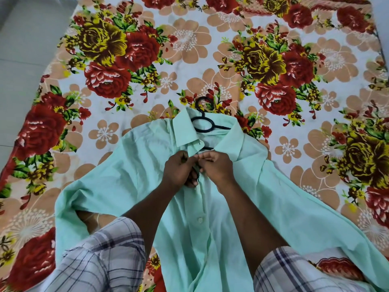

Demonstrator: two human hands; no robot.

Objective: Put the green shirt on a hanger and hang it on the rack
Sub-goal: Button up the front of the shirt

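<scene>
The green shirt (130, 175) lies front-up on the floral bedsheet (105, 60), near the person. The black hanger (203, 123) is already slipped inside it, with the hook poking out beyond the far side of the collar (183, 127). The left hand (181, 169) and right hand (216, 167) meet just below the collar, each pinching an edge of the front opening, probably to fasten the top button so the shirt stays on, though the fingers hide it.
</scene>
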